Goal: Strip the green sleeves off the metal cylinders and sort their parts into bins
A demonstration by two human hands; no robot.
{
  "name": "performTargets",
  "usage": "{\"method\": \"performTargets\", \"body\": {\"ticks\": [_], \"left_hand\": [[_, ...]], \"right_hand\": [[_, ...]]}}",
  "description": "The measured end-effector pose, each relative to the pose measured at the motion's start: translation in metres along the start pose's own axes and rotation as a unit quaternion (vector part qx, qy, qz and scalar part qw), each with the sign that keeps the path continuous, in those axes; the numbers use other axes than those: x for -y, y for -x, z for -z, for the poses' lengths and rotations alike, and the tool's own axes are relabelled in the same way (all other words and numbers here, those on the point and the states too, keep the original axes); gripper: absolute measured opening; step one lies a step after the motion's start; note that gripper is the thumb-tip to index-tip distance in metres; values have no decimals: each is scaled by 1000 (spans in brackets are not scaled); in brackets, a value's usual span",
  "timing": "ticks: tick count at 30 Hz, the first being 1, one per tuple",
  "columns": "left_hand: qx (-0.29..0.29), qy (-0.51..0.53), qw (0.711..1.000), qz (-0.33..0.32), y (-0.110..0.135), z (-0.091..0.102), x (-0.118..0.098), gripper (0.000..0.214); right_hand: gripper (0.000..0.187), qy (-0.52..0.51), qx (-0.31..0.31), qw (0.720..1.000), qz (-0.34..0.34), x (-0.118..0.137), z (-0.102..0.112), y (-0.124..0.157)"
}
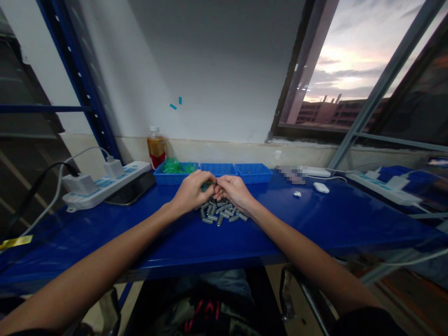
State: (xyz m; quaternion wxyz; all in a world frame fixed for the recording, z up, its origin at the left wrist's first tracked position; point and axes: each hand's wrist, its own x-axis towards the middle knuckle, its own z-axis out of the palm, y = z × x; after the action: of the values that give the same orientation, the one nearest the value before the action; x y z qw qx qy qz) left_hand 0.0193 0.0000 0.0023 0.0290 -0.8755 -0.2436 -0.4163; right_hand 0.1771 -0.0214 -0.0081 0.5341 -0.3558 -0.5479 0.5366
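Observation:
Both hands meet over a loose heap of small grey metal cylinders [224, 213] on the blue table. My left hand [196, 187] is curled, thumb and forefinger pinched together; what lies between them is too small to make out. My right hand [235, 190] is also closed, its fingertips touching the left hand's fingertips. Anything it holds is hidden by the fingers. Just behind the hands stands a row of blue trays [254, 178]; the left one holds a tangle of green translucent pieces [175, 166].
Left of the hands lie a dark phone [132, 190] and a white power strip [105, 185] with chargers. Behind the trays' left end stands a drink bottle [156, 147]. On the right are a white earphone case [321, 187], an earbud [297, 194] and another power strip [385, 187].

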Motion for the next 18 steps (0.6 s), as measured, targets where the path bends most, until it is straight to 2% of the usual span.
{"method": "performTargets", "body": {"ticks": [11,18], "left_hand": [[3,3,1000,-11,-1,4,-4,7],[13,5,1000,4,-1,2,0,5]], "right_hand": [[39,8,20,1000,23,-1,1,0],[35,69,-12,996,47,-4,-1,-2]]}}
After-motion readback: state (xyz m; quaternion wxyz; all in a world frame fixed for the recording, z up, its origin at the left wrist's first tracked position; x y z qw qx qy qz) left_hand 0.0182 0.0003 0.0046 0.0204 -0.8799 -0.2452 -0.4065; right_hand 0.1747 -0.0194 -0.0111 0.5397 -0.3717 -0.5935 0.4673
